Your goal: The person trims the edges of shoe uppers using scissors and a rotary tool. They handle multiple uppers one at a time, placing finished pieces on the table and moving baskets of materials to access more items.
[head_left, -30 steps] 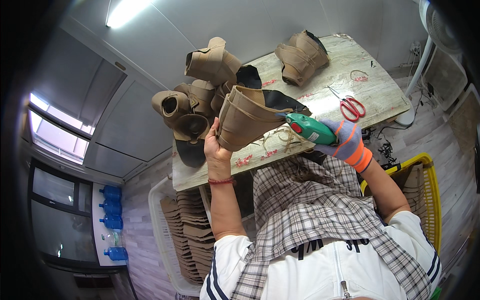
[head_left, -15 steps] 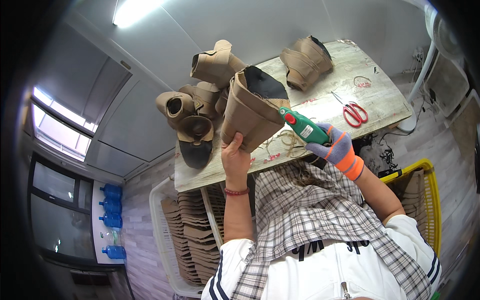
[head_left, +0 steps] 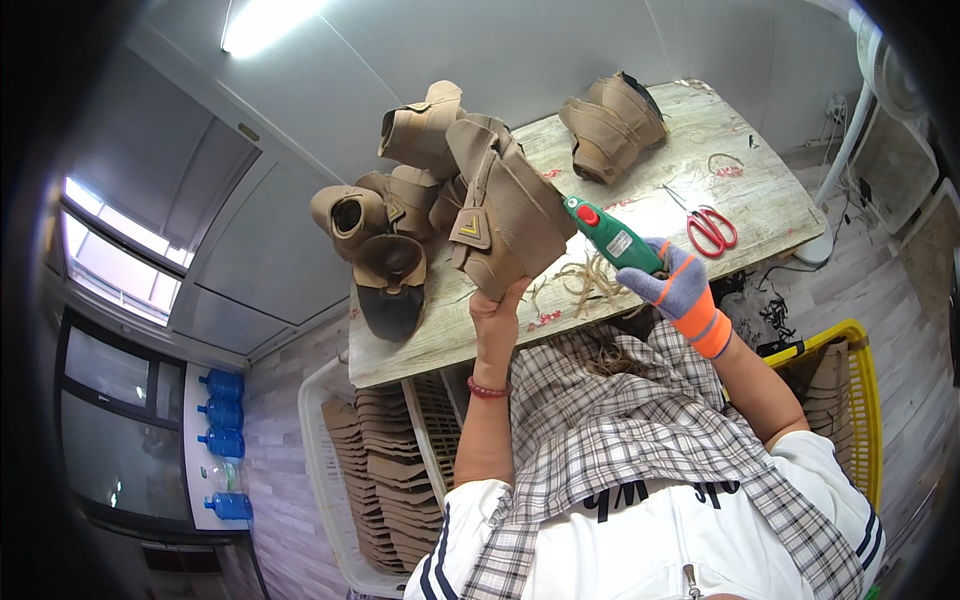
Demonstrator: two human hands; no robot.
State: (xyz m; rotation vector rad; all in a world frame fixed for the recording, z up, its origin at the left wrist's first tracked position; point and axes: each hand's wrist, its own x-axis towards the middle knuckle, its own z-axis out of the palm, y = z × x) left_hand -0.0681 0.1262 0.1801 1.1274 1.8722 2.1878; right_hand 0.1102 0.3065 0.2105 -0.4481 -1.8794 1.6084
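Observation:
My left hand is bare and grips the lower end of a tan boot upper, raised above the table. A triangular patch with a yellow mark faces me on its side. My right hand, in a grey and orange glove, is wrapped round a green handheld electric cutter with a red button. The cutter's tip meets the right edge of the upper; whether it touches is too small to tell. Thin tan strips lie on the table beneath the cutter.
More boot uppers are heaped on the left of the pale wooden table; another upper stands at the back. Red-handled scissors lie at right. A white basket of stacked tan pieces and a yellow basket flank me.
The boot upper has been turned in my left hand: its black lining has gone out of sight and the patched side shows. My left hand has shifted slightly right; the cutter has barely moved.

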